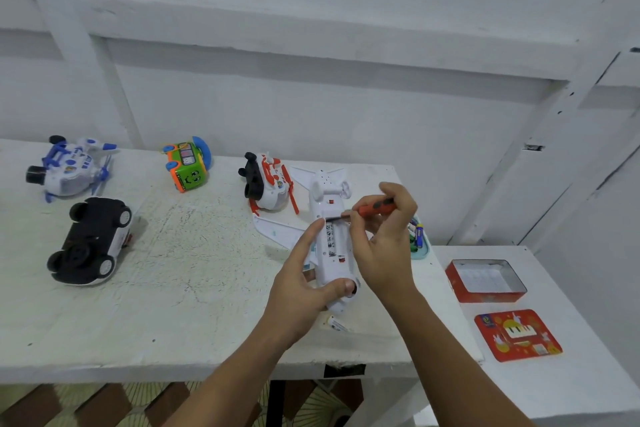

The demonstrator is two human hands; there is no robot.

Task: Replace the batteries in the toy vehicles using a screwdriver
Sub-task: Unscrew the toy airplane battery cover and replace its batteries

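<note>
Head view. L hand (304, 288) grips plane (332, 246) at nose end: thumb over the nose, index laid up the fuselage side. Plane lies belly-up on table (173, 288), tail pointing away from the grip.

R hand (384, 246), just right of L grip, pinches screwdriver (375, 206) by its orange handle. Blade tip is on plane's belly, just beyond L index tip.

Behind R grip, partly hidden: tray (424, 250) w/ batteries (419, 234). Further right: open tin (485, 283), with lid (517, 335) near it, not touching.

Left of L grip, well apart: orange copter (268, 184), bus (188, 163), car (91, 241) upside down, blue copter (72, 167).
</note>
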